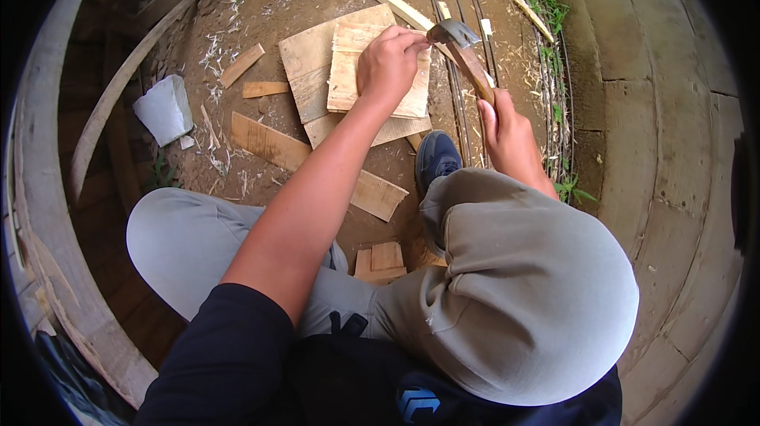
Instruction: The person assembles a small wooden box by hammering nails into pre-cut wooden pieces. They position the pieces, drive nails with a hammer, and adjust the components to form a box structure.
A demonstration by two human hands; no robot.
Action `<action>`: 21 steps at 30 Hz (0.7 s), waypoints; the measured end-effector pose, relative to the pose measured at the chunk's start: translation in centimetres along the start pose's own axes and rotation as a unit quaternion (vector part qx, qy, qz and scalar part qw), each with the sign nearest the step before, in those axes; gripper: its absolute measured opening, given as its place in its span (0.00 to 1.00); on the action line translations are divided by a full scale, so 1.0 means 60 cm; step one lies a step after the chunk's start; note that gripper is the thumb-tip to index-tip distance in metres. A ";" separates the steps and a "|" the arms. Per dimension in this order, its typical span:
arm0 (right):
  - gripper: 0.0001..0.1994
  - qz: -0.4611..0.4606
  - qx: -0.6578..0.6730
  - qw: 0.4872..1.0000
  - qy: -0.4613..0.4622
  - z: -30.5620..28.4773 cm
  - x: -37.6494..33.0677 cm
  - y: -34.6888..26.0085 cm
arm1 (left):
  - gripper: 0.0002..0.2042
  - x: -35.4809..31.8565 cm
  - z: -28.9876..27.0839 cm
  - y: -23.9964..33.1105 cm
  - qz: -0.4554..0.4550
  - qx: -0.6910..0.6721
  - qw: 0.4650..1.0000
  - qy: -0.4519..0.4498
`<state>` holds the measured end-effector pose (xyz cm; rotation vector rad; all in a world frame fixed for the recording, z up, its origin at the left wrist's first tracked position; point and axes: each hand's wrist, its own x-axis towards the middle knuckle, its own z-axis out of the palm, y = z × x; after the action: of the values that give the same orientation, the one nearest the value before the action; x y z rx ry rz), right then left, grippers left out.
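A claw hammer (476, 73) with a wooden handle and a metal head is in my right hand (511, 131), its fingers wrapped round the lower handle. The head is right beside the fingertips of my left hand (389, 62). Those fingers are drawn together in a pinch at the right edge of a stack of pale wooden boards (346, 70). Whatever they pinch, if anything, is too small to make out. Beneath the stack lies a wider wooden panel (305, 62), turned at an angle on the ground.
Loose planks (270, 141) and offcuts (242, 66) lie on the dirt among wood shavings. A white stone block (165, 110) sits at left, near a curved timber (103, 113). Thin dark rods (475, 10) run past the stack. At right is a block wall (629, 125).
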<state>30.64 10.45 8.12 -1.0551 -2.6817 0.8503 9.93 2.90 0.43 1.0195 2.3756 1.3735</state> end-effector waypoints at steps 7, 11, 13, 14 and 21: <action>0.13 0.087 0.221 0.971 0.036 0.003 0.031 -0.015 | 0.11 0.002 -0.013 -0.021 0.048 -0.028 0.998 -0.026; 0.13 0.112 0.313 0.942 0.046 0.028 0.070 -0.005 | 0.18 0.020 -0.028 -0.019 -0.051 -0.172 0.984 -0.024; 0.13 0.105 0.339 0.933 0.068 0.049 0.087 0.005 | 0.20 0.038 -0.043 -0.029 -0.051 -0.184 0.981 -0.030; 0.13 0.116 0.342 0.930 0.071 0.056 0.090 0.007 | 0.18 0.046 -0.056 -0.023 -0.037 -0.136 0.990 -0.020; 0.19 0.135 0.346 0.924 0.091 0.091 0.074 0.060 | 0.24 0.040 -0.114 -0.016 -0.162 0.170 0.967 0.100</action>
<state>27.71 13.04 1.24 -1.2279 -1.8514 1.5043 4.31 -0.46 3.70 0.5393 2.8393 1.0161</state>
